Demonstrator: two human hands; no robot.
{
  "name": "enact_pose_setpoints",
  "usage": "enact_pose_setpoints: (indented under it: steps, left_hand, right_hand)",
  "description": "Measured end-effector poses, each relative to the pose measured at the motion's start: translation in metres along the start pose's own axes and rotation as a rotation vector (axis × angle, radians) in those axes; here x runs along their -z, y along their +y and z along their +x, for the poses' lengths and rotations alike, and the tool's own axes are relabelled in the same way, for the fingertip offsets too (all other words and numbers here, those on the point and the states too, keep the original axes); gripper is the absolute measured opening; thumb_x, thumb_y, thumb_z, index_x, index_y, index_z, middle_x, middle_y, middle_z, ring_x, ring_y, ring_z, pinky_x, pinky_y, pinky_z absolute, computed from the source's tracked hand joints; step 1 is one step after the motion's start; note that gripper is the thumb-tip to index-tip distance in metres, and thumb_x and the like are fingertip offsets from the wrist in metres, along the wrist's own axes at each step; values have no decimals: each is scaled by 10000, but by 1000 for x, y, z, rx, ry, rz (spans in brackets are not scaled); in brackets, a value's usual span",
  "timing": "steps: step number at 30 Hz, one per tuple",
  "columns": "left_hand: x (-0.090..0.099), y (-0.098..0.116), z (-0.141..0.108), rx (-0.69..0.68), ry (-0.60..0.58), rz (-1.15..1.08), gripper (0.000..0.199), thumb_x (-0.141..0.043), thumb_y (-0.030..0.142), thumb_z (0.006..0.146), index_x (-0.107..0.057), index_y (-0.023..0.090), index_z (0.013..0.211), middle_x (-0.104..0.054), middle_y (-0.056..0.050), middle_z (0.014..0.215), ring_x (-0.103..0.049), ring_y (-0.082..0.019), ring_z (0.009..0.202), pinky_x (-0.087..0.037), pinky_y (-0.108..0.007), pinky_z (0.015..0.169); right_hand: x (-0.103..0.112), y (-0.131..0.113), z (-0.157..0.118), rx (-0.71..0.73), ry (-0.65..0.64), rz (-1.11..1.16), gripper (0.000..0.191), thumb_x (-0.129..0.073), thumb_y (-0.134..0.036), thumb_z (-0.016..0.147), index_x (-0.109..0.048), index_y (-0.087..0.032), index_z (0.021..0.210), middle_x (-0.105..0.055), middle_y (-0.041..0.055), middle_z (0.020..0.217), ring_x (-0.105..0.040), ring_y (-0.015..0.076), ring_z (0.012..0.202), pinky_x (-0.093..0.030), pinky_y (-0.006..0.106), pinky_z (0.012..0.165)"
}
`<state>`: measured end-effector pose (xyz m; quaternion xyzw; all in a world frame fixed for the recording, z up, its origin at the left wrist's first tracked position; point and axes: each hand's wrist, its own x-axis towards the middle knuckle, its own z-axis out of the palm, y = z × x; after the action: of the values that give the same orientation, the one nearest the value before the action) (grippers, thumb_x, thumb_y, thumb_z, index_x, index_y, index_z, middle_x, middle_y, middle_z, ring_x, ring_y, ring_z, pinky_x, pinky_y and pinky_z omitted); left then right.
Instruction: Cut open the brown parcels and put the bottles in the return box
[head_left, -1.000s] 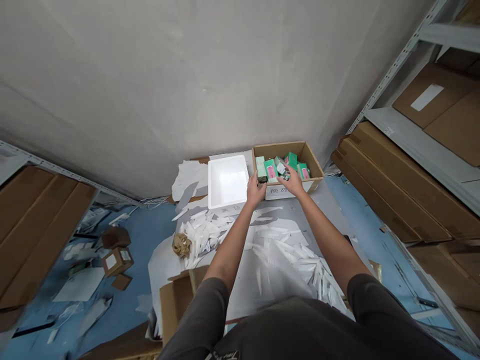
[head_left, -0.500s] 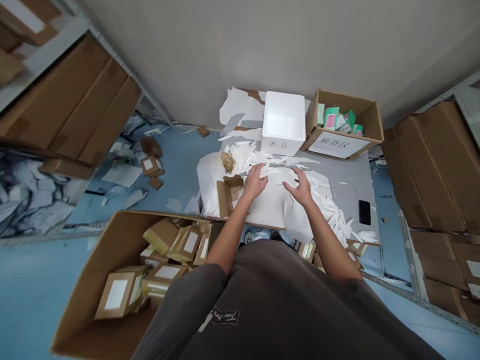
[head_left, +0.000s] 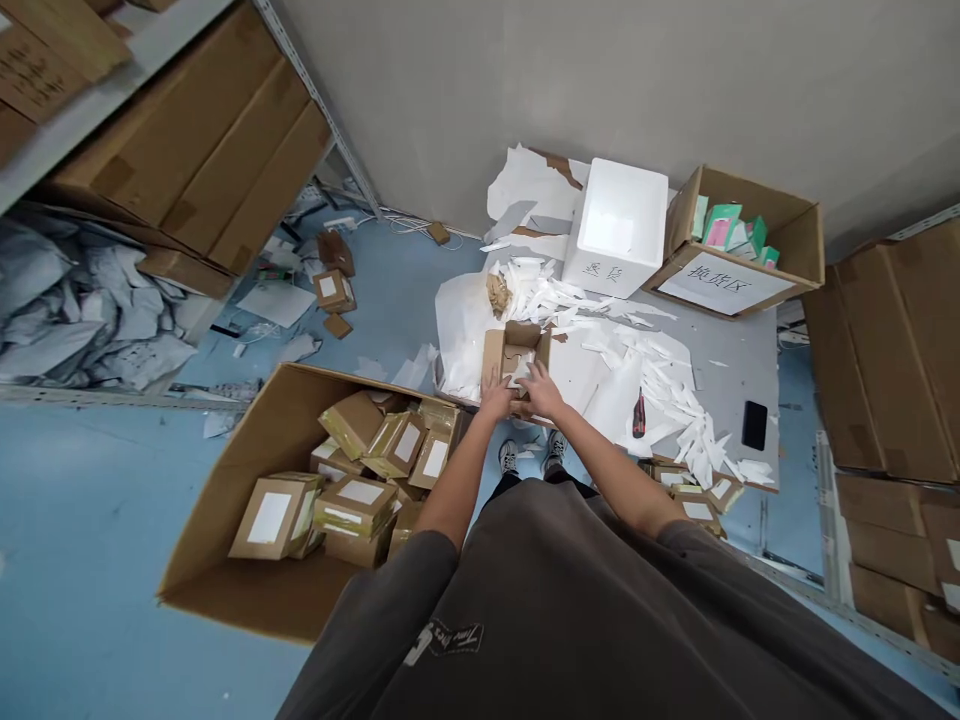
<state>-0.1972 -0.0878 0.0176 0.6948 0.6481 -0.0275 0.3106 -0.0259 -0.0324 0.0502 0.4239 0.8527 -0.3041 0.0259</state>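
A small open cardboard box (head_left: 545, 345) sits near the front edge of the table, its flaps folded out and white paper (head_left: 517, 362) inside. My left hand (head_left: 495, 396) is at its near left corner, fingers bent over the flap. Over the near right side lies my right hand (head_left: 541, 392), its fingers spread and reaching toward the white paper. To the right, a red and black utility knife (head_left: 639, 415) rests among white paper scraps (head_left: 667, 400). Crumpled brown paper (head_left: 498, 294) lies just behind the small box.
A white foam box (head_left: 600, 270) and a carton of green boxes (head_left: 806, 240) stand at the table's back. A phone (head_left: 754, 425) lies on the right. A large carton (head_left: 225, 500) of taped parcels is at my lower left. Shelves (head_left: 277, 60) flank both sides.
Both hands have come down toward me and together at the small box, which has moved right along the table. The utility knife now shows on the scraps. My view has shifted left.
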Motion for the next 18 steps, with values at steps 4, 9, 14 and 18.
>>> enact_pose_setpoints:
  steps: [4,9,14,18]
  left_hand:
    - [3,-1,7,-74,-62,70,399,-904,374,833,-850,280,1217,-468,-109,1743,19,-457,1721,-74,-775,1327]
    - [-4,19,-5,-62,14,88,227,-745,227,935,-852,239,1135,-599,-112,1636,-113,-397,1724,-166,-700,1356]
    - [-6,55,-24,-66,202,23,187,-683,231,995,-845,280,1074,-667,-56,1576,-270,-360,1694,-166,-674,1373]
    - [-1,120,-24,-195,426,-12,210,-655,259,1043,-842,308,1124,-716,-56,1510,-314,-356,1679,-142,-703,1377]
  right_hand:
    - [-18,32,-24,-203,-39,-73,791,-982,-275,734,-692,-145,1459,-139,230,1848,-62,481,1710,-221,627,1355]
    - [-42,33,-38,-347,53,16,829,-1001,-370,724,-681,-125,1448,-16,238,1854,-17,458,1716,-231,595,1363]
    - [-19,50,-60,-208,258,82,584,-952,-299,788,-745,-150,1313,-126,214,1850,-113,425,1719,-292,629,1343]
    - [31,87,-121,-88,505,66,440,-906,-268,832,-762,-185,1239,-179,150,1853,-92,390,1727,-328,621,1341]
